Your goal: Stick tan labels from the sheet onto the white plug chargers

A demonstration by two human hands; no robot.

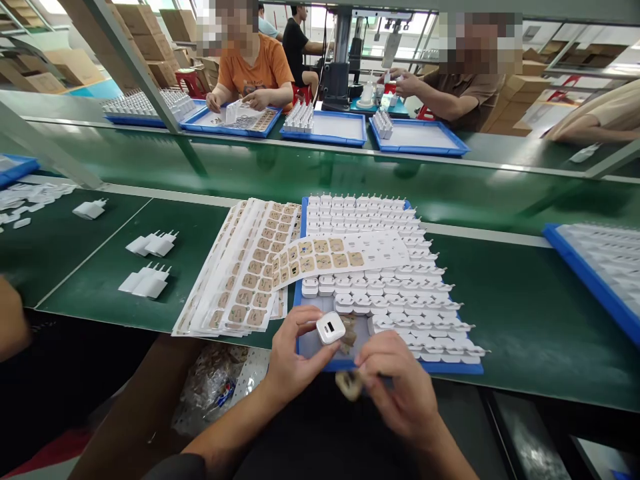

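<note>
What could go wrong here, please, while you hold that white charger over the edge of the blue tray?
The left hand pinches the white charger only by its fingers, beyond the blue tray; it could slip to the floor. The small label in the right hand is blurred and may stick crooked. A sleeve could brush the label sheet lying loose on the rows of chargers.

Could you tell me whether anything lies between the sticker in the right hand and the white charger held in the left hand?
Nothing visible does. The left hand holds the white charger above the blue tray's near edge, and the right hand with its blurred sticker sits just below it, across open space.
</note>
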